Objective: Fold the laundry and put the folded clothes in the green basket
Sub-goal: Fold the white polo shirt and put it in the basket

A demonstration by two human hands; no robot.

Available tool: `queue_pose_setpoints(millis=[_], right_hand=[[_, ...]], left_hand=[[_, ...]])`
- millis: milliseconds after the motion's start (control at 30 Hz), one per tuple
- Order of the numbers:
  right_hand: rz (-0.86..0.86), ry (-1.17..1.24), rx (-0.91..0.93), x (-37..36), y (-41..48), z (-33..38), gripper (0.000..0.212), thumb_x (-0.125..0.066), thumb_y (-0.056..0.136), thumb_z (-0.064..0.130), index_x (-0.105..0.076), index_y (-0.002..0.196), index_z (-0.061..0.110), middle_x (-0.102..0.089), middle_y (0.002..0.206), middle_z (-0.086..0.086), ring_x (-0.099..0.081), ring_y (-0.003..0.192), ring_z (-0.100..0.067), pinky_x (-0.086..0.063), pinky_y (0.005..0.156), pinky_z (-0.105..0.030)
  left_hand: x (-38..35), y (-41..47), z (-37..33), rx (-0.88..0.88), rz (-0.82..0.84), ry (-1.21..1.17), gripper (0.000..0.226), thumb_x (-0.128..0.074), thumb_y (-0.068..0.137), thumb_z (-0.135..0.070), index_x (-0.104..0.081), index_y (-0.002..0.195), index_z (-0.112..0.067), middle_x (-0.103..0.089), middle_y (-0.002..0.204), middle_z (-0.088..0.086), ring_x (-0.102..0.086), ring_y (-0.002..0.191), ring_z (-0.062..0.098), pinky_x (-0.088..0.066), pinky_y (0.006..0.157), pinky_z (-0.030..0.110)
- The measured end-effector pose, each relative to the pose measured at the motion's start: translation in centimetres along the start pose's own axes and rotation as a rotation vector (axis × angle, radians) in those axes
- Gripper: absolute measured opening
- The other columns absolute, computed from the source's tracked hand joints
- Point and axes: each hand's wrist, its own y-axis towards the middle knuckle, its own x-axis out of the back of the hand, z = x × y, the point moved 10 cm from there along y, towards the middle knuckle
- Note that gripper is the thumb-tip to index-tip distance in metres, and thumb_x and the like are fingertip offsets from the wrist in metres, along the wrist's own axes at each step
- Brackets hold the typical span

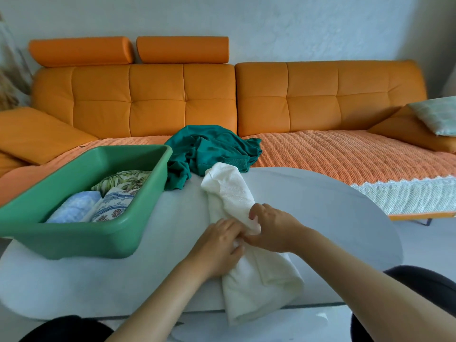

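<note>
Progress: green basket (74,243) on table (320,206), left side, holds 3 folded pieces (116,206); white knit garment (229,191) mid-table, part-folded, left hand (217,245) & right hand (271,228) pinching its middle w/ curled fingers; teal garment (209,149) behind it crumpled, not yet folded.

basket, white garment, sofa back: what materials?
Basket: likely moulded plastic, matte green; smooth one-piece walls, rounded rim.
Garment: soft white textile, probably knit; fine surface texture, fibre unclear.
Sofa back: leather or imitation, can't tell which; smooth slight sheen, stitched tufted panels.
</note>
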Motion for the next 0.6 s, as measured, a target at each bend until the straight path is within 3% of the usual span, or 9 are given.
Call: queue_pose_setpoints(millis=[167, 267, 367, 433, 533, 600], right_hand=[[0.042, -0.036, -0.102, -0.8, -1.2, -1.0, 0.049, -0.061, 0.091, 0.05, -0.046, 0.124, 0.017, -0.058, 0.117, -0.005, -0.058, 0.103, -0.026, -0.041, 0.076, -0.032], [0.04, 0.052, -0.126, -0.2, -1.4, -1.4, 0.028, -0.059, 0.095, 0.038, -0.055, 0.114, 0.018, -0.061, 0.112, -0.003, -0.055, 0.095, -0.022, -0.043, 0.075, -0.031], [-0.05, 0.212, -0.124, 1.6, -1.2, -1.1, 0.016, -0.06, 0.095, 0.034, -0.06, 0.089, 0.02, -0.061, 0.092, 0.003, -0.056, 0.085, -0.018, -0.043, 0.067, -0.028], [-0.096, 0.315, -0.115, 2.5, -1.2, -0.7, 0.021, -0.062, 0.094, 0.034, -0.061, 0.078, 0.021, -0.061, 0.081, 0.005, -0.057, 0.079, -0.016, -0.043, 0.062, -0.026], [-0.052, 0.497, -0.116, 2.2, -1.6, -0.2, 0.023, -0.059, 0.095, 0.03, -0.067, 0.079, 0.016, -0.067, 0.078, -0.002, -0.066, 0.069, -0.023, -0.052, 0.057, -0.029], [0.011, 0.616, -0.122, 1.6, -1.8, -0.1, 0.026, -0.051, 0.098, 0.024, -0.07, 0.089, 0.009, -0.073, 0.083, -0.009, -0.072, 0.068, -0.031, -0.059, 0.059, -0.035]], left_hand=[[-2.1, -1.9, -0.7, 0.071, 0.257, 0.064, 0.074, -0.042, 0.077, -0.069, -0.043, 0.144, -0.038, -0.043, 0.136, -0.01, -0.032, 0.129, 0.013, -0.026, 0.112, 0.027], [-2.3, -2.3, -1.0, 0.149, 0.279, 0.049, 0.064, -0.055, 0.087, -0.06, -0.045, 0.145, -0.035, -0.04, 0.143, -0.009, -0.03, 0.135, 0.013, -0.021, 0.114, 0.026], [-1.8, -2.0, -0.6, 0.282, 0.2, -0.027, 0.038, -0.048, 0.097, -0.049, -0.061, 0.129, -0.035, -0.057, 0.129, -0.01, -0.048, 0.123, 0.016, -0.033, 0.106, 0.03], [-1.1, -2.1, 0.1, 0.485, 0.102, -0.313, 0.037, -0.042, 0.096, -0.05, -0.062, 0.122, -0.035, -0.067, 0.112, -0.01, -0.06, 0.107, 0.015, -0.046, 0.095, 0.033], [-1.4, -2.6, 0.2, 0.777, -0.013, -0.895, 0.033, -0.056, 0.096, -0.048, -0.062, 0.12, -0.025, -0.071, 0.106, -0.006, -0.067, 0.093, 0.011, -0.051, 0.074, 0.025], [-1.0, -3.0, -0.2, 0.815, -0.04, -0.951, 0.024, -0.066, 0.092, -0.042, -0.065, 0.101, -0.02, -0.07, 0.09, -0.006, -0.067, 0.081, 0.011, -0.048, 0.064, 0.023]])
